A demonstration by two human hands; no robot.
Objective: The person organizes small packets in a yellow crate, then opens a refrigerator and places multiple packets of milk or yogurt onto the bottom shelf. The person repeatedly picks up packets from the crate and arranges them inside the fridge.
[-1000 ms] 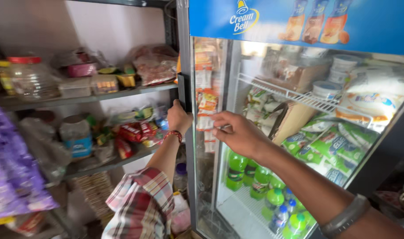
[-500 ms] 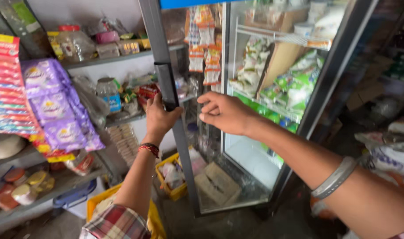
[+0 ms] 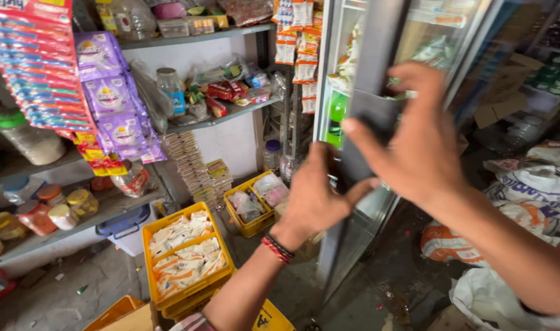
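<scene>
A tall glass-fronted fridge door (image 3: 378,37) stands almost edge-on in front of me, swung out from the cabinet. My left hand (image 3: 316,199), with a red thread band at the wrist, curls its fingers around the door's edge at mid height. Just above it, my right hand (image 3: 418,141) lies against the dark handle strip with its fingers spread and holds nothing. Behind the door, green bottles (image 3: 336,116) and hanging snack strips (image 3: 292,37) show inside the fridge.
On the floor to the left stand a yellow crate (image 3: 148,236) of white packets and a smaller yellow crate (image 3: 255,230). Shelves (image 3: 218,117) carry jars, packets and hanging purple sachets (image 3: 108,92). Filled sacks (image 3: 537,184) lie at the right.
The fridge door has swung further out until it shows edge-on. Both hands stayed on its edge, the right one now above the left. My view has dropped toward the floor.
</scene>
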